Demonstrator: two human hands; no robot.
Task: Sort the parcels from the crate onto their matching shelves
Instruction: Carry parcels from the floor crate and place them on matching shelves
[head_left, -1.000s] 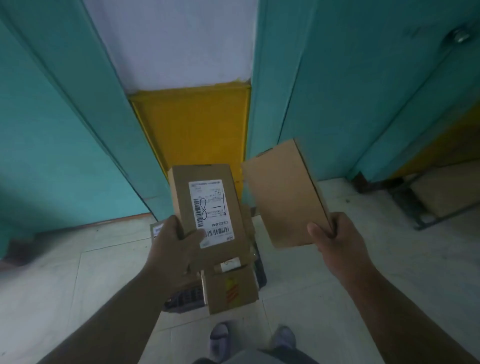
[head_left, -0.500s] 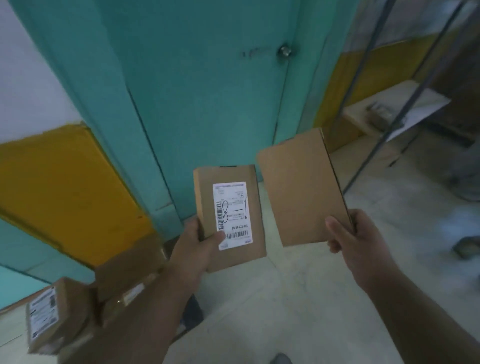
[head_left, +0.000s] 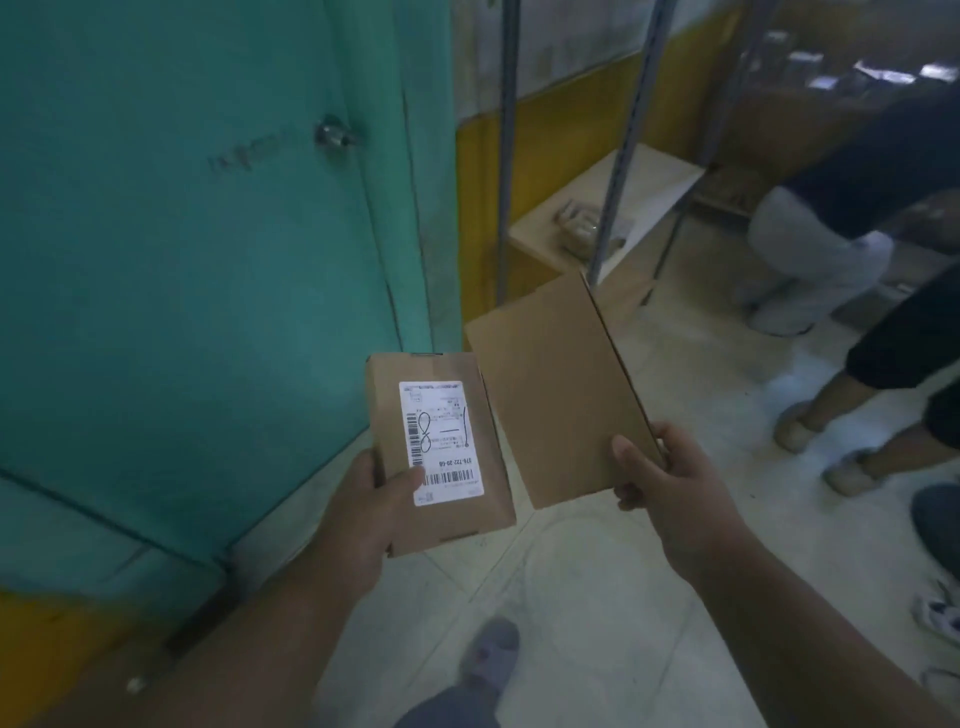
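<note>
My left hand (head_left: 363, 514) grips a small brown labelled parcel (head_left: 441, 499) by its lower left edge, thumb on the white barcode label marked with a handwritten 8 and a dash. My right hand (head_left: 660, 478) grips a larger plain brown parcel (head_left: 556, 389) at its lower right corner, held upright and tilted right, blank face toward me. Both parcels are held side by side at chest height, nearly touching. A metal-framed shelf unit (head_left: 618, 171) stands ahead on the right; a wrapped packet (head_left: 582, 228) lies on its low pale board.
A teal door (head_left: 208, 234) with a round knob fills the left. Other people stand and crouch at the right by the shelves (head_left: 831, 249), feet on the pale tiled floor (head_left: 623, 571). My own foot (head_left: 493, 654) shows at the bottom.
My view has swung right: the crate and its parcels have left the frame, and the shelf unit and people have come into view. Both hands still hold their parcels the same way.
</note>
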